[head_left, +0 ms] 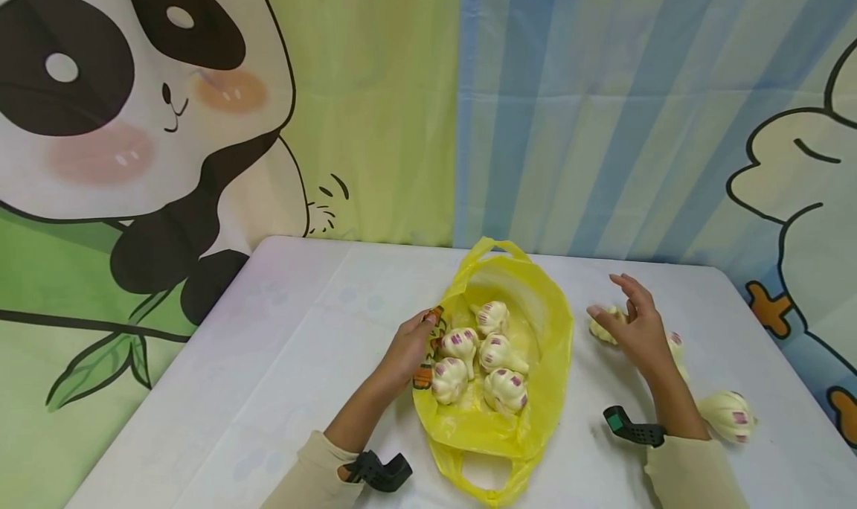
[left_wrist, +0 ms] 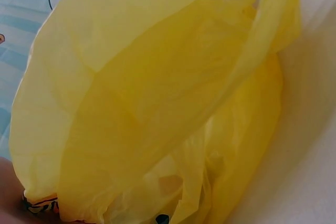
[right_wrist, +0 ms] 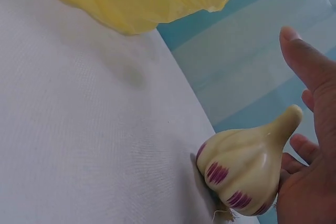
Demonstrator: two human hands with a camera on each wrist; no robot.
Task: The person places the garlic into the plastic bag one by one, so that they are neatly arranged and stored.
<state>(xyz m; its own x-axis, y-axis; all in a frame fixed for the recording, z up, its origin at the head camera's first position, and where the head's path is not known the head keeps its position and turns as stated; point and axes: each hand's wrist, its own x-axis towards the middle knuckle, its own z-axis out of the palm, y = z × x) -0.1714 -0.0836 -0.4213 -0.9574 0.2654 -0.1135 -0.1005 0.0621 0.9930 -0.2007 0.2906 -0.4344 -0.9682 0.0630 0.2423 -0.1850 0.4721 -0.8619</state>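
A yellow plastic bag (head_left: 552, 345) lies with its mouth spread wide, and several garlic bulbs (head_left: 506, 390) with purple patches are inside. At the bag's left rim my left hand (head_left: 407, 353) grips the plastic, thumb over the printed edge. My right hand (head_left: 639, 338) is to the right of the bag, fingers spread and thumb apart. Just beyond its thumb is a loose garlic bulb (head_left: 608, 324). In the right wrist view that garlic bulb (right_wrist: 244, 166) rests on the cloth beside the fingers, stem pointing up. Yellow plastic (left_wrist: 142, 103) fills most of the left wrist view.
Another garlic bulb (head_left: 728, 416) lies right of my right wrist, and one more garlic bulb (head_left: 676, 349) is partly hidden behind that forearm. A white cloth covers the table (head_left: 281, 390). Behind its back edge hangs a printed curtain (head_left: 375, 122).
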